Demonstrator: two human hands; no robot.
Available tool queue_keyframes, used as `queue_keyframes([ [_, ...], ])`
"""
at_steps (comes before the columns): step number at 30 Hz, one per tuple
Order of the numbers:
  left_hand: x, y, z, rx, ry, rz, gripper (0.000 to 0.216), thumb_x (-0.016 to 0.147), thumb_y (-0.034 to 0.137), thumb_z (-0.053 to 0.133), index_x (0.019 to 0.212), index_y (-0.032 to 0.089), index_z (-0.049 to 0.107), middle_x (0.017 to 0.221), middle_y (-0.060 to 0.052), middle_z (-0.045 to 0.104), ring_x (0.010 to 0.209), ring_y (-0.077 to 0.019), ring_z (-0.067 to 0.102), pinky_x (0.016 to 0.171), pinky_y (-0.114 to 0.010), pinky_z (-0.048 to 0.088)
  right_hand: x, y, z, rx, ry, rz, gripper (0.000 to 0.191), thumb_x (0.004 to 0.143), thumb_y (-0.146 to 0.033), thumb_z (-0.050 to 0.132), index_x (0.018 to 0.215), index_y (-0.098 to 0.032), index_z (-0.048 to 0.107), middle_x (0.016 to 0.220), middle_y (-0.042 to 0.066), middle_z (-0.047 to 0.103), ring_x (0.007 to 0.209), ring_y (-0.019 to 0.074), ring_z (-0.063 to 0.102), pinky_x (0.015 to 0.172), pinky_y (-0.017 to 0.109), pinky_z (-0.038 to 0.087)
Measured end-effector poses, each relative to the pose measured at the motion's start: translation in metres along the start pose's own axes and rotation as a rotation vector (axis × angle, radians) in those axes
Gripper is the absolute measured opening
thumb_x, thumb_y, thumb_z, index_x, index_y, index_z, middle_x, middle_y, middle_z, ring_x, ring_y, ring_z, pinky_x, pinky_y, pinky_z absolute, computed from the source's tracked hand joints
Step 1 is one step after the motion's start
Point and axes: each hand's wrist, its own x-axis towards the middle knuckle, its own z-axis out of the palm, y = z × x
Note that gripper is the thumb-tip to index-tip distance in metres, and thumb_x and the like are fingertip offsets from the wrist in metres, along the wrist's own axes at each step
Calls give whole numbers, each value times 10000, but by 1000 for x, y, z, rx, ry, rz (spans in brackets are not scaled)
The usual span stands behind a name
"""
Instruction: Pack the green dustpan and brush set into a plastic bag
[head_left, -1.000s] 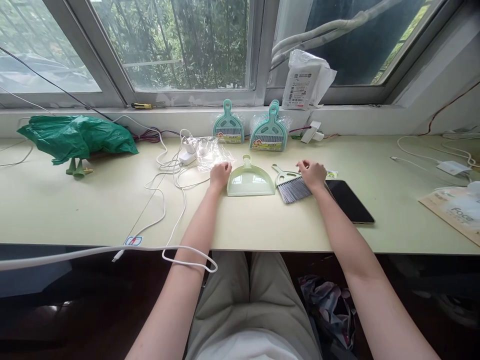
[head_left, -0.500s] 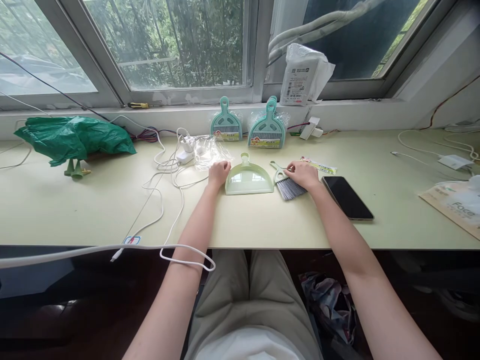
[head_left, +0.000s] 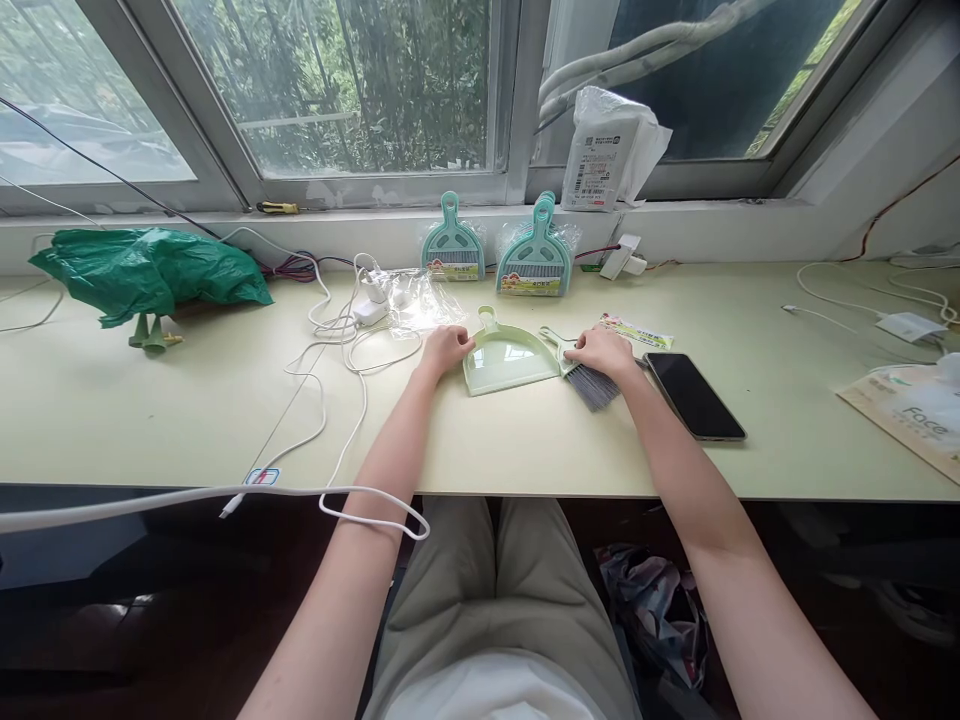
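Note:
A pale green dustpan (head_left: 510,365) lies on the desk, its handle pointing to the window. My left hand (head_left: 446,350) is closed on the pan's left edge. To the right, my right hand (head_left: 602,352) grips a small hand brush (head_left: 592,387) with grey bristles and a pale green handle. The brush lies tilted, bristles toward me, and its head touches or nearly touches the pan's right corner. Behind my right hand lies a printed card strip (head_left: 637,332). A black phone (head_left: 695,395) is beside my right wrist.
Packaged dustpan sets (head_left: 535,250) lean against the wall below the window. White cables (head_left: 324,390) and a clear plastic wrapper (head_left: 424,303) lie to the left; one cable loops over my left forearm. A green plastic bag (head_left: 150,275) is far left, a tissue pack (head_left: 911,410) far right.
The dustpan has shifted right and turned slightly, with my left hand following it. The brush has swung a little, its bristles moving right and toward me.

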Motion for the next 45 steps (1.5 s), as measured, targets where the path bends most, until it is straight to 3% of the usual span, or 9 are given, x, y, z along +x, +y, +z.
queue_keyframes([
  [7,0,3,0,10,-18,11,220,845,246,550,635,201,597,722,-54,670,721,-193,584,661,-301,378,6,6,-2,210,194,117,282,764,-420,626,910,-202,729,1114,124,689,1049,289,634,899,395,490],
  [10,0,7,1,15,-28,38,234,851,253,541,626,200,581,721,-54,672,709,-190,580,660,-305,373,5,2,-6,305,268,85,258,783,-393,618,923,-198,713,1117,115,689,1078,278,624,942,388,479],
  [17,-10,46,9,60,-133,206,216,825,241,557,623,193,614,681,-66,659,708,-199,594,671,-312,388,-8,-26,-5,309,109,-46,204,772,-397,674,885,-232,712,1131,69,713,1041,252,644,849,326,483],
  [25,-28,95,23,134,-191,535,345,946,265,457,684,160,657,760,-124,681,704,-213,628,687,-321,404,-13,-33,-2,259,102,-193,181,787,-366,678,899,-227,705,1116,68,715,1080,249,636,907,336,474],
  [30,-21,80,8,151,-68,459,330,1000,271,414,856,132,677,907,-160,679,897,-252,643,822,-350,444,-17,-35,-6,228,103,-218,179,817,-382,661,910,-232,692,1125,66,714,1083,256,632,891,341,469],
  [33,-13,60,2,160,17,391,244,988,238,444,1095,147,644,1138,-171,648,1123,-285,582,922,-371,448,-18,-37,-6,221,97,-235,174,829,-382,654,914,-234,687,1125,62,711,1070,253,637,882,342,468],
  [38,-8,40,11,81,33,380,626,843,239,713,1405,187,442,1534,-171,395,1387,-336,401,1129,-460,349,-18,-37,-4,245,66,-298,198,834,-402,657,932,-231,682,1122,58,712,1061,244,636,859,332,464],
  [41,-8,45,20,17,-26,393,600,858,209,686,1404,198,439,1490,-153,453,1368,-304,446,1112,-435,389,-16,-34,-1,272,60,-346,208,839,-414,657,937,-232,674,1110,52,714,1041,237,635,841,324,455],
  [45,-8,52,23,26,-59,388,434,898,198,628,1315,222,510,1290,-98,587,1178,-253,608,999,-370,468,-13,-31,1,325,45,-402,208,822,-400,674,931,-223,675,1079,53,709,970,228,633,811,327,443],
])
